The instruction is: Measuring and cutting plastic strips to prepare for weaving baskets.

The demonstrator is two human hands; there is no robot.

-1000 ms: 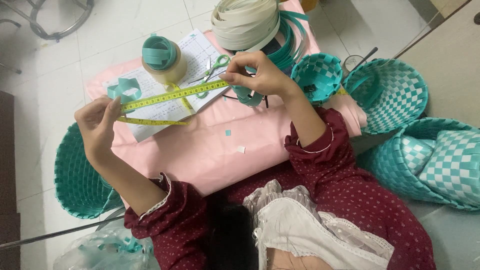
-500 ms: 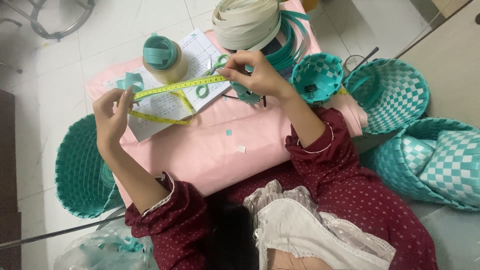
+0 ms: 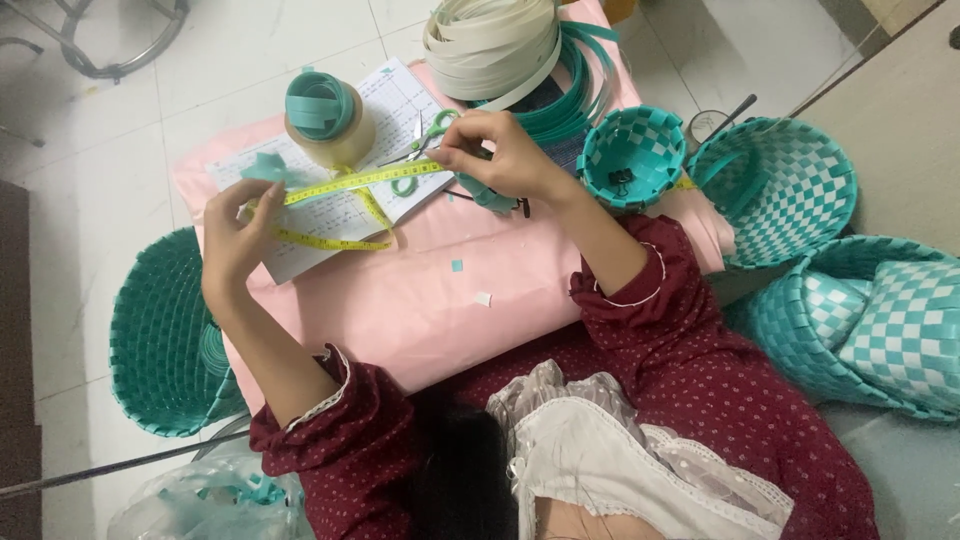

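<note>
A yellow measuring tape (image 3: 365, 180) is stretched between both hands above an open notebook (image 3: 345, 160) on a pink-covered low table (image 3: 420, 310). My left hand (image 3: 235, 240) pinches the tape's left end together with a teal strip (image 3: 265, 168). My right hand (image 3: 495, 155) pinches the tape's right end, with the teal strip running along it. Green-handled scissors (image 3: 425, 135) lie on the notebook just under my right hand. A slack loop of the tape hangs down onto the notebook.
A roll wound with teal strip (image 3: 325, 120) stands behind the notebook. Coils of cream and teal strip (image 3: 500, 45) sit at the back. Woven teal baskets stand left (image 3: 160, 340) and right (image 3: 640, 150), (image 3: 790, 190), (image 3: 880, 320). Small offcuts (image 3: 470, 283) lie on the pink cover.
My left hand has moved right and up along the tape, shortening the stretched span. My right hand has stayed near the scissors.
</note>
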